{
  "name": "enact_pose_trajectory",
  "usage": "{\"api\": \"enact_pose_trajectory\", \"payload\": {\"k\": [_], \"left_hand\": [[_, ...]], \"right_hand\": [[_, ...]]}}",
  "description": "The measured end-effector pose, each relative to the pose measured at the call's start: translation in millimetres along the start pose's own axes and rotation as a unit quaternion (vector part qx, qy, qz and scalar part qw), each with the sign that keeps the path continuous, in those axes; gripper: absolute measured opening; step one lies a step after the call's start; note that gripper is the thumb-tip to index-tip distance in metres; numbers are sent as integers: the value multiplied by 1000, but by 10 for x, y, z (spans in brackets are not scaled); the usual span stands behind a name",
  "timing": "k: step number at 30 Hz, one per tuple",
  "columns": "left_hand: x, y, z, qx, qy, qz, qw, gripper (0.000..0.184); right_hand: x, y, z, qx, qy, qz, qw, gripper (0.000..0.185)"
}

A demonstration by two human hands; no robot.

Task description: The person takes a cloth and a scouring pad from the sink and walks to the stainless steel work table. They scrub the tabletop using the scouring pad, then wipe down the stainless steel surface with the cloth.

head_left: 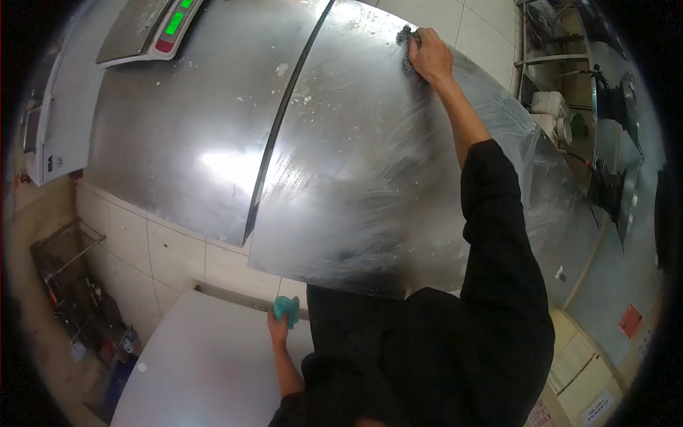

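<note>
Stretched out to the far edge of the steel table (pixel 356 142), my right hand (pixel 432 57) presses a grey metal scouring pad (pixel 408 44) against the top. Streaky wet smears and small white specks cover the metal around it. Low at my left side, my left hand (pixel 278 329) is closed on a crumpled green cloth (pixel 287 310), held away from the steel top. Fingers of the left hand are partly hidden by the cloth.
A second steel table (pixel 178 135) adjoins across a dark gap, with a digital scale (pixel 160 35) at its far end. A white surface (pixel 213 363) lies behind my left hand. Containers (pixel 551 110) sit on a rack at right. Tiled floor (pixel 174 256) shows between.
</note>
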State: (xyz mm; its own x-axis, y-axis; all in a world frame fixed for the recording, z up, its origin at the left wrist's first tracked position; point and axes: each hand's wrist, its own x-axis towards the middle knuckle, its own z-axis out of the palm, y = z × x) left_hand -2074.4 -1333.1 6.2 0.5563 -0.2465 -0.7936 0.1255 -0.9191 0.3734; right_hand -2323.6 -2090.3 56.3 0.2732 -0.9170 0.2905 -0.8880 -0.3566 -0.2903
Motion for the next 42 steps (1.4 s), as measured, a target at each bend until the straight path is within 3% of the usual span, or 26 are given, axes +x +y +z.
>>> {"api": "enact_pose_trajectory", "payload": {"k": [1,3,4,5,6,7,9,12,13,15,16,17,19,20,23,25,26,27,29,30,32,34,35,39,41,42], "left_hand": [[87,-71,-29,-1,0,5,1000,55],[157,-131,56,-125,-19,24,992,53],[145,-143,84,-126,-16,19,992,53],[156,-162,40,-62,-13,30,998,53],[189,-112,14,-2,-10,49,999,53],[170,-89,-22,-2,-6,52,999,53],[153,-1,-10,-68,-36,89,993,53],[116,56,10,-78,-41,23,996,55],[52,21,-65,-73,-37,16,997,55],[15,38,-32,-23,-11,50,998,51],[-100,181,8,26,44,72,996,45],[-42,219,20,22,43,76,996,45],[-99,146,44,-110,-18,4,994,41],[-159,81,14,-108,-16,0,994,41],[-149,81,-31,25,-28,44,998,44],[-53,-251,70,2,12,77,997,50],[2,-361,105,-70,-2,55,996,53],[28,-417,95,-136,-15,32,990,56],[-20,-341,5,-75,-19,23,997,57],[-24,-343,-15,-33,-17,29,999,57],[8,-304,-20,3,-11,37,999,57],[-39,-330,57,-113,8,11,993,56],[-14,-332,94,-115,8,8,993,56],[-38,-414,-9,-55,-24,17,998,57],[-70,-474,-46,-1,-10,16,1000,56],[-99,-537,-18,-63,4,5,998,55]], "right_hand": [[-100,-143,-45,0,5,0,1000,18],[-379,-426,-49,54,-41,-123,990,19],[-390,-394,-14,78,-1,-129,989,20],[-319,-290,-8,82,-7,-124,989,20],[-61,-140,-24,49,-2,-56,997,20],[112,-92,-41,16,5,10,1000,19],[114,-226,19,7,23,22,999,19],[-362,-652,-105,152,-64,-141,976,18],[-202,-475,31,80,-71,-89,990,23],[-62,-269,203,63,-67,-79,993,25],[12,-233,207,40,-59,-67,995,27],[110,-178,204,13,-51,-60,997,30],[-5,-275,145,40,-62,-96,993,30],[-119,-349,146,76,-72,-124,987,31],[271,-238,-15,-5,-62,-19,998,27],[-23,-378,152,48,-82,-75,993,25],[-180,-527,63,62,-77,-151,984,24],[-65,-462,95,61,-76,-154,983,24],[221,-197,165,15,-58,-6,998,24],[414,-171,26,11,-15,-21,1000,25],[393,-361,129,43,-23,-11,999,25],[165,-647,336,64,-92,-18,994,25],[-59,-953,169,104,-77,-124,984,27],[591,-572,273,47,-47,63,996,28],[599,-618,272,38,-3,17,999,28],[426,-748,277,53,-10,-29,998,26]]}}
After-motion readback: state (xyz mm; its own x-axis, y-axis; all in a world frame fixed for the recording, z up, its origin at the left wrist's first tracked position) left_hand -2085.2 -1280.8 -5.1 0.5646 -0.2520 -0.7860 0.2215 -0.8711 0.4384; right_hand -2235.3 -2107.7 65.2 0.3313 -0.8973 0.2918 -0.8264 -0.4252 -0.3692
